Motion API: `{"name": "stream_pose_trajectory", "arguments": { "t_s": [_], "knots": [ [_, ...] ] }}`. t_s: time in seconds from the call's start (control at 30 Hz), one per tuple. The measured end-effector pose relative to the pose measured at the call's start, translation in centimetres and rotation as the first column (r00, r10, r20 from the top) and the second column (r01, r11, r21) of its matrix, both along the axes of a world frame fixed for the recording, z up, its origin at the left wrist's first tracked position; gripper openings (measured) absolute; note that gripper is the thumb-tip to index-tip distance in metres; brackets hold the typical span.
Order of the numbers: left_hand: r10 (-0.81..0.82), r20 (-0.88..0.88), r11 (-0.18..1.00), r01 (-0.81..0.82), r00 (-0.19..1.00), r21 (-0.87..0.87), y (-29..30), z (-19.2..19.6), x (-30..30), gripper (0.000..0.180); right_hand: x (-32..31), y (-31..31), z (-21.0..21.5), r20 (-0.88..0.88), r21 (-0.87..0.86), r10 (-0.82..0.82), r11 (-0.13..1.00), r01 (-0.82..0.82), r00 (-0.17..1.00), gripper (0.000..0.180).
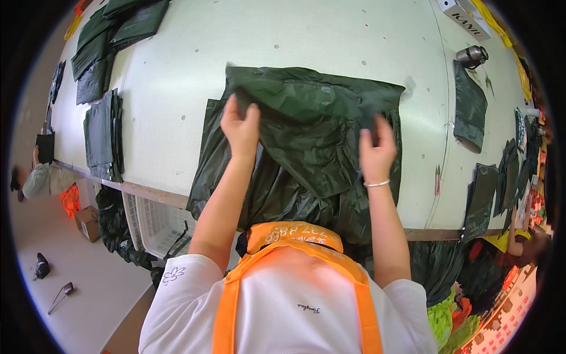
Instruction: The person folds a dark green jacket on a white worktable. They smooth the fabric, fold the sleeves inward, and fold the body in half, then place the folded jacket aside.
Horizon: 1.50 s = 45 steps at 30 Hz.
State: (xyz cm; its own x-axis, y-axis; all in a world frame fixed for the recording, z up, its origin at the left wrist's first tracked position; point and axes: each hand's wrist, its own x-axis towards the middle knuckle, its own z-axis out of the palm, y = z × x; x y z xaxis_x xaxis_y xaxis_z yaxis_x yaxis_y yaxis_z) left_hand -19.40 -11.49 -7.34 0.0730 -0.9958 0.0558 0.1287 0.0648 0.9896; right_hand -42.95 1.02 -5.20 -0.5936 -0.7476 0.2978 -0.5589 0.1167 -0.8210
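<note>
A large dark green plastic-like sheet (306, 141) lies spread on the white table (177, 88), its near part hanging over the front edge. My left hand (240, 127) grips a fold of the sheet near its left side. My right hand (376, 150), with a thin bracelet at the wrist, pinches the sheet near its right side. Between both hands a folded flap lies across the sheet.
Stacks of folded dark green sheets (103, 135) sit at the table's left and far left corner. More folded pieces (470, 106) and a metal flask (471, 56) lie to the right. A white crate (156, 221) stands under the table. Other people work at the left and right edges.
</note>
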Motion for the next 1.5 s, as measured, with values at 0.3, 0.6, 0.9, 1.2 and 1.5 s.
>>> {"name": "stream_pose_trajectory", "arguments": {
  "t_s": [0.3,0.6,0.9,1.2,1.5],
  "knots": [
    [-0.303,0.916,0.714,0.699,0.263,0.036,5.9,-2.4,-6.2,0.037,4.5,2.1,-2.3,0.187,0.603,0.598,0.557,-0.572,0.779,0.044],
    [-0.517,0.827,0.646,0.734,0.22,0.209,5.4,-3.5,-5.0,0.044,0.6,7.7,-2.8,-0.289,0.475,0.805,0.59,-0.653,0.517,0.045],
    [-0.221,0.972,0.563,0.825,0.083,0.058,7.2,3.3,-3.8,0.077,2.5,-2.9,-5.8,0.181,0.833,0.373,0.434,-0.344,0.91,0.04],
    [-0.43,0.884,0.521,0.85,0.185,0.075,6.1,-4.0,-1.3,0.019,5.5,3.4,-2.8,-0.353,0.277,0.583,0.812,-0.514,0.732,0.027],
    [-0.044,0.958,0.524,0.823,0.283,-0.219,4.9,-1.2,-4.2,0.026,4.1,-0.8,-5.6,-0.024,0.635,0.462,0.692,-0.343,0.887,0.015]
  ]
}}
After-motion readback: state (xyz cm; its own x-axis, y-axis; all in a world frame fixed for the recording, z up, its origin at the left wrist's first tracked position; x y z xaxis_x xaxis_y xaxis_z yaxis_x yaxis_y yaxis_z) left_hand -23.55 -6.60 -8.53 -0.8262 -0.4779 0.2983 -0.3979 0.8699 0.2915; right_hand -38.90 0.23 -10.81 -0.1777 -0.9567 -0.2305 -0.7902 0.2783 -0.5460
